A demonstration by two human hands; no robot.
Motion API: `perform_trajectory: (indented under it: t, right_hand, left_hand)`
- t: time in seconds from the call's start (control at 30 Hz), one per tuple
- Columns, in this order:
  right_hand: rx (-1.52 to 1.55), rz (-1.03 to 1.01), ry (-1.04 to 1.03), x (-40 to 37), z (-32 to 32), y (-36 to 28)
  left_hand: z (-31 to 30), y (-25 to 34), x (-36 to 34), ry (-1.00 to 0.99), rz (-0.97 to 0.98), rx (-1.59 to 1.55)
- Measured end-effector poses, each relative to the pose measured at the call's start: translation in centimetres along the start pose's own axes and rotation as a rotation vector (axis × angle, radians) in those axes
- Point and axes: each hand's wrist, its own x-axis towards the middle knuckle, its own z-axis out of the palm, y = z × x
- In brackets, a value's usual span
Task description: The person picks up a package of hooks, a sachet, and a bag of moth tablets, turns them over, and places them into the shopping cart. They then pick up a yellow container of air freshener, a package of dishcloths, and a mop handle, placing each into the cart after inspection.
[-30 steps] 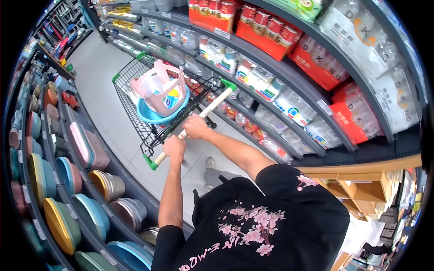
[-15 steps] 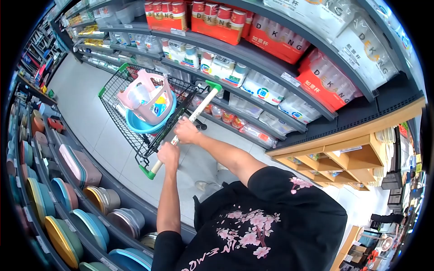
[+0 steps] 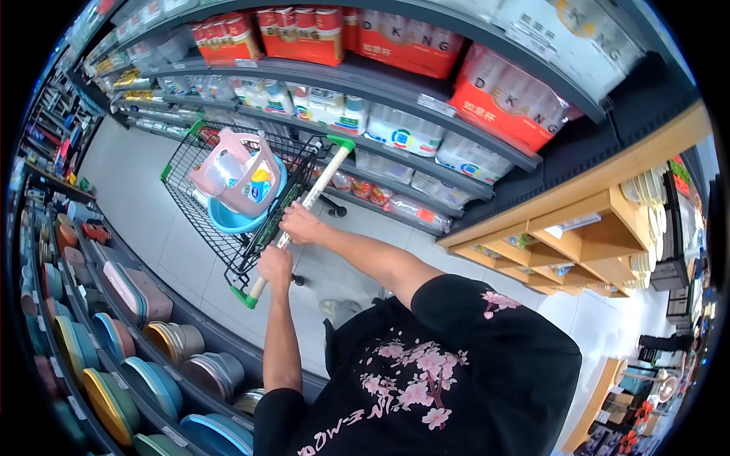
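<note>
My left hand (image 3: 275, 266) is closed around the pale handle bar (image 3: 317, 187) of a shopping cart, near its lower green end. Just above it on the same bar, my right hand (image 3: 303, 223) is wrapped round too. Beyond the bar stretches the black wire shopping cart (image 3: 176, 171) with green corners. Inside it sits a light blue basin (image 3: 228, 219), and in the basin stands a pink basket (image 3: 245, 194). A clear plastic item and a blue-and-yellow package show in the basket; what lies deeper is hidden.
Shelves on the far side hold red packs of plastic cups (image 3: 506, 99) and white-wrapped packs (image 3: 403, 131). A lower shelf close on my left carries coloured basins (image 3: 152, 384). A wooden shelf unit (image 3: 578, 235) stands to the right. Tiled floor (image 3: 141, 197) runs ahead.
The shelf goods and wooden unit have shifted left in view. The cart and my hands sit slightly further left, with both hands still gripping the bar.
</note>
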Motion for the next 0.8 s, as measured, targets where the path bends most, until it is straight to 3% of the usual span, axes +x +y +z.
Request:
perform_trajectory:
  t: [0.13,0.3,0.5,0.6,0.67,0.7,0.8]
  right_hand:
    - [0.038,0.009,0.074,-3.1,-0.6,1.5]
    - [-0.145,0.051,-0.185,-6.9,-2.9,2.6]
    - [-0.058,0.058,-0.350,-10.2,-5.1,2.1]
    - [-0.087,0.016,-0.324,-11.6,-3.9,2.1]
    - [-0.122,-0.011,-0.290,-12.5,-3.3,2.0]
    - [-0.104,-0.074,-0.176,-13.0,-3.2,2.1]
    - [0.053,-0.141,-0.096,-13.9,-4.5,0.2]
  left_hand:
    - [0.6,1.9,-2.7,0.038,-0.013,-0.016]
    - [1.7,3.1,-5.7,0.044,0.008,-0.031]
    - [4.1,3.6,-9.2,0.093,0.038,-0.107]
    - [6.2,3.2,-10.6,0.166,0.050,-0.196]
    - [5.2,3.8,-12.0,0.114,0.004,-0.214]
    - [5.2,3.4,-12.2,0.096,0.054,-0.234]
    - [5.3,3.6,-13.4,0.138,-0.007,-0.235]
